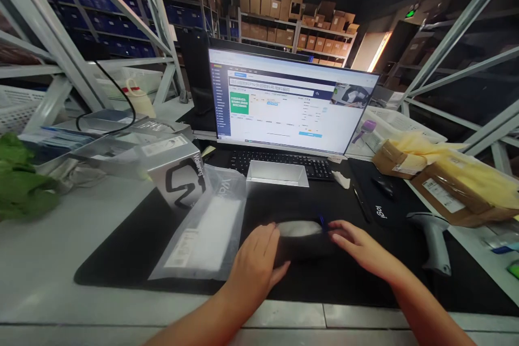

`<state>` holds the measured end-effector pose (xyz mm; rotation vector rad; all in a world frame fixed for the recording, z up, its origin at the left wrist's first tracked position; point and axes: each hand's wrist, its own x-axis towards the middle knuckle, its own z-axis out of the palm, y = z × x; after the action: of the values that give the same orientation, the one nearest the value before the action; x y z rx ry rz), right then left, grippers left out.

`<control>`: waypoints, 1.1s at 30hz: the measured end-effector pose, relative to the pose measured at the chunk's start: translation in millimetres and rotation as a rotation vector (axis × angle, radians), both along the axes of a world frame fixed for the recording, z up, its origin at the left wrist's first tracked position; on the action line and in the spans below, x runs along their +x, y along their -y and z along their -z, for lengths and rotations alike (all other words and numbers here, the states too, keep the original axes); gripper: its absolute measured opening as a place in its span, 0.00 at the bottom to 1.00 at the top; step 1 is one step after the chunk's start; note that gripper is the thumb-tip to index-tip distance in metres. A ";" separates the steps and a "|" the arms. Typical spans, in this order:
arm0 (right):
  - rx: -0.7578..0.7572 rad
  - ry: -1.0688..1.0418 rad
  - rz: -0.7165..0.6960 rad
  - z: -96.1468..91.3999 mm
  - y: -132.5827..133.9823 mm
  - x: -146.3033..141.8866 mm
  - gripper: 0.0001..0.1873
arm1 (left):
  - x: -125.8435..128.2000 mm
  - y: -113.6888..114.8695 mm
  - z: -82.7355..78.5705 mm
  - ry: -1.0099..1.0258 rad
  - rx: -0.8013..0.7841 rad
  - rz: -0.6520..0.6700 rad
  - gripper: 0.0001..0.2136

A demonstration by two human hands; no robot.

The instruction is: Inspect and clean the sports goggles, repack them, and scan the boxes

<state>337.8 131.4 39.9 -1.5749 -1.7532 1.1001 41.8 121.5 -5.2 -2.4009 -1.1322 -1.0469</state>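
A black, soft-looking case [303,248] with a pale whitish oval at its top lies on the black desk mat, slightly blurred. My left hand [257,257] is closed round its left side, thumb along the near edge. At its right end, my right hand [359,244] pinches the corner with the fingertips, beside a small blue strip [323,223]. Left of my hands lies a translucent plastic bag [211,232] with a white item and a label inside. Behind the bag stands a silver-grey printed box [178,173]. An open white box tray [278,174] rests against the keyboard.
A monitor [284,102] stands behind the keyboard [239,161]. To the right are a pen [361,203], a mouse [383,187], a grey barcode scanner [433,243] and cardboard boxes [441,194] with yellow packing. Green leaves [24,184] and metal frame posts edge the left.
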 end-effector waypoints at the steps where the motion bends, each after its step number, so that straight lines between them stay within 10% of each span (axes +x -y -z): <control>1: 0.013 -0.052 0.045 10.6 1.6 -3.7 0.24 | 0.1 -0.7 -1.1 -0.016 0.017 0.013 0.21; 8: 0.224 -0.313 0.177 37.6 9.2 -43.0 0.33 | 2.3 -2.6 -3.3 -0.027 0.063 0.005 0.12; 19: 0.758 0.383 -0.460 -5.5 9.9 -101.4 0.23 | -0.3 -1.1 13.2 -0.010 0.053 -0.052 0.15; 33: 0.697 0.215 -0.604 -19.9 4.3 -82.3 0.30 | -8.6 -2.4 10.0 0.220 -0.311 0.145 0.23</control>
<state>255.5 127.1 59.8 -0.7719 -2.4868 0.4416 33.3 123.9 -15.2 -2.6944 -1.2922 -1.2927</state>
